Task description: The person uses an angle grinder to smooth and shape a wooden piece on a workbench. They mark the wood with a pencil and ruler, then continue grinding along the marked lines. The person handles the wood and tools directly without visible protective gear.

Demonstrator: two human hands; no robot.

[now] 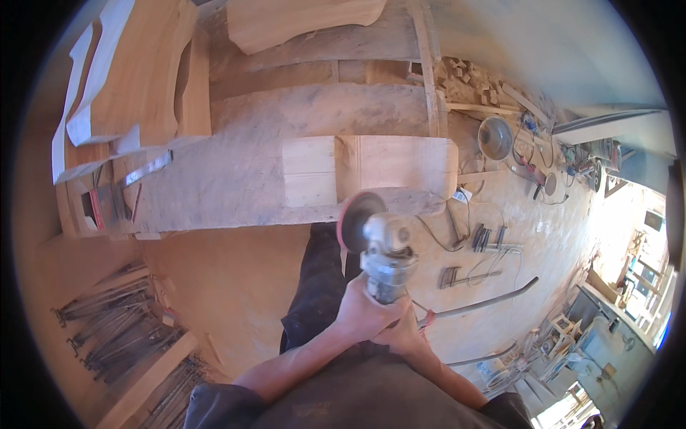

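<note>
In front of my body I hold an angle grinder point(389, 264) with a round sanding disc point(362, 220). My left hand point(363, 312) is wrapped round the grinder's body, just behind its metal head. Lower and to the right, my right hand point(402, 330) is closed round the rear part, partly hidden by the left. The disc, slightly blurred, stands near the front edge of a pale wooden block point(389, 163); whether they touch I cannot tell. That block lies on a dusty workbench point(236, 164), and its left part is lighter and cut lower.
Shaped wooden boards point(136, 79) are stacked at the bench's left, and another curved board point(300, 21) lies at the far side. Metal clamps point(128, 329) fill the lower left. On the floor at right are a long pipe point(486, 297), cables, a metal bowl point(494, 138) and wood offcuts point(461, 71).
</note>
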